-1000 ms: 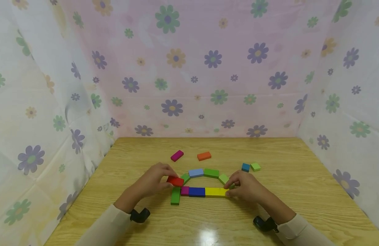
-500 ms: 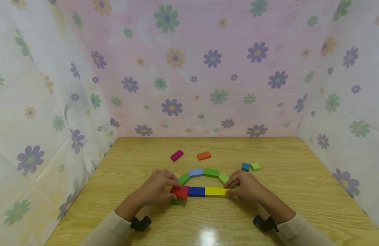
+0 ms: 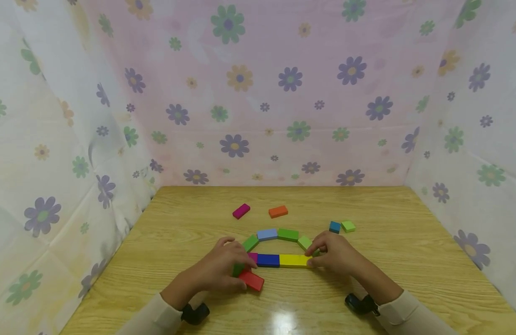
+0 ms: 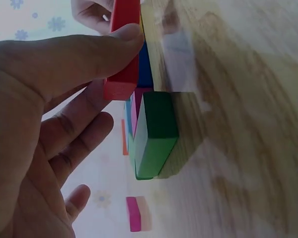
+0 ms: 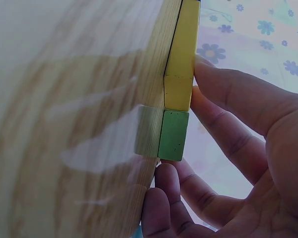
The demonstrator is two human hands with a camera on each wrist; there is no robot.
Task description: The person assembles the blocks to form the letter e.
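Note:
My left hand pinches a red block between thumb and fingers, just in front of a row of blocks. In the left wrist view the red block is tilted beside a green block standing at the row's left end. The row holds a magenta block, a dark blue block and yellow. My right hand rests its thumb and index fingertips on the yellow part's right end. In the right wrist view, its other fingers sit by a green block there.
Behind the row curves an arch with a light blue block and several green blocks. Farther back lie a loose magenta block and an orange block. A blue block and a lime block lie behind my right hand.
My left hand has carried the red block from beside the arch's left foot toward me and slightly right, past the row's left end, turning it. My right hand stays in place.

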